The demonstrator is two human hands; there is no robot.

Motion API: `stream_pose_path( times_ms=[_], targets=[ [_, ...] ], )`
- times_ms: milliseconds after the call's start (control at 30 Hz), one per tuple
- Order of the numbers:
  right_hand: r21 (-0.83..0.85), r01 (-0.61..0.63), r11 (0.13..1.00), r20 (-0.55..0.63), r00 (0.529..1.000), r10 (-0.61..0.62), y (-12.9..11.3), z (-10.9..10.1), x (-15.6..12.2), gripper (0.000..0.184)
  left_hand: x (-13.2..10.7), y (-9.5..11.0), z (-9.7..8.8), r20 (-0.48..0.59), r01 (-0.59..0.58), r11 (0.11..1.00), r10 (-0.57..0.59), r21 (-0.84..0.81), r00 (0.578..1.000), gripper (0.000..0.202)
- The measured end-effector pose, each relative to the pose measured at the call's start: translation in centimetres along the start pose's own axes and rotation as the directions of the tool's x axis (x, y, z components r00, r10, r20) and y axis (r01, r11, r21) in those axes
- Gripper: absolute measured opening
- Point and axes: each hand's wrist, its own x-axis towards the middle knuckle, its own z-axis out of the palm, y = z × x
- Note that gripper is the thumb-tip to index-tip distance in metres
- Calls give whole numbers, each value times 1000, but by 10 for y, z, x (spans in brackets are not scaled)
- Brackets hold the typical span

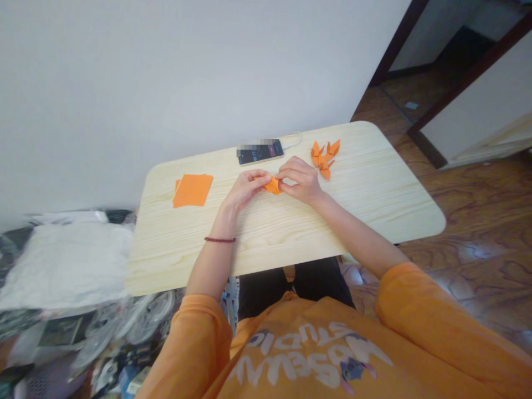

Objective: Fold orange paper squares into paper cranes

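Observation:
Between my hands, above the middle of the table, is a small piece of folded orange paper (272, 186). My left hand (247, 187) pinches its left side between thumb and fingers. At its right side my right hand (300, 178) has thumb and fingertips closed on the paper's edge. The exact folds are partly hidden by the fingers. Several finished orange origami cranes (324, 158) lie close together just beyond my right hand. To the left of my left hand rests a small stack of square orange paper (193, 190), its sheets slightly out of line.
A phone (261, 153) with a lit screen lies at the back of the pale wooden table (374, 194), a white cable (294, 141) running from its right end. The wall (187, 72) stands behind. Bags and clutter (70, 260) fill the floor at left; a doorway opens at right.

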Motion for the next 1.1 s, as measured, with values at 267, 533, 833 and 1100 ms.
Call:
stream_pose_path(
  times_ms=[267,533,833,1100],
  targets=[
    [37,-32,999,21,999,32,1,1,-1,10,0,0,1,19,15,1000,-15,-27,1000,32],
    [33,-4,999,11,1000,4,0,0,0,13,-1,1,2,18,35,999,-34,-42,999,32],
    [41,-31,999,31,999,30,-2,-1,1,14,1,-4,-1,34,66,993,-63,-102,997,27],
    [238,-311,920,62,950,305,-14,-5,9,29,6,-9,-7,-13,86,979,-90,-185,996,30]
  ],
)
